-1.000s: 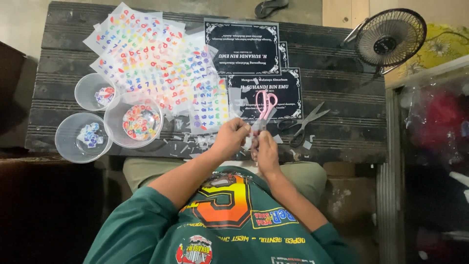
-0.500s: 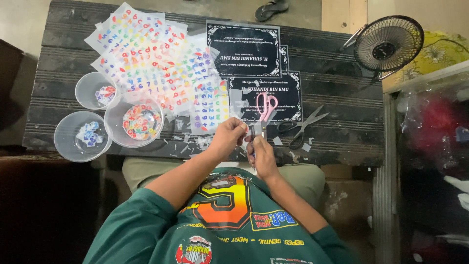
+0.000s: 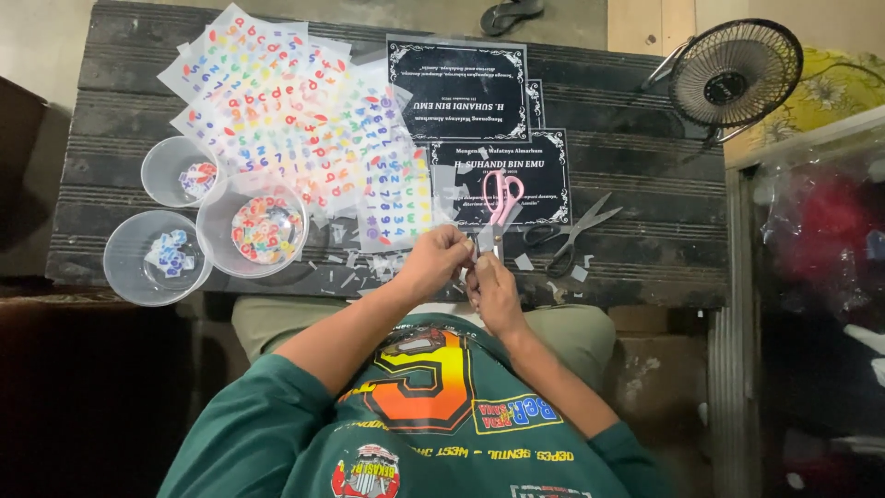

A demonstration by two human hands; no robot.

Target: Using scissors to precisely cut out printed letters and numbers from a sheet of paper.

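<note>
Pink-handled scissors (image 3: pixel 499 205) beside both hands (image 3: pixel 441 261) (image 3: pixel 494 290), w/ sticker sheets (image 3: pixel 304 120) nearby.

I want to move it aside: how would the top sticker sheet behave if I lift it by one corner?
The sticker sheet looks thin and see-through, so it would probably flop and bend. It seems very light, so the fan might blow it. It overlaps other sheets, so it may slide over them.

The pink-handled scissors (image 3: pixel 499 207) stand blades-down, handle loops up over a black card, pinched at the blades between both hands at the near edge of the dark counter; whatever small scrap sits under the fingers is too tiny to make out.
</note>
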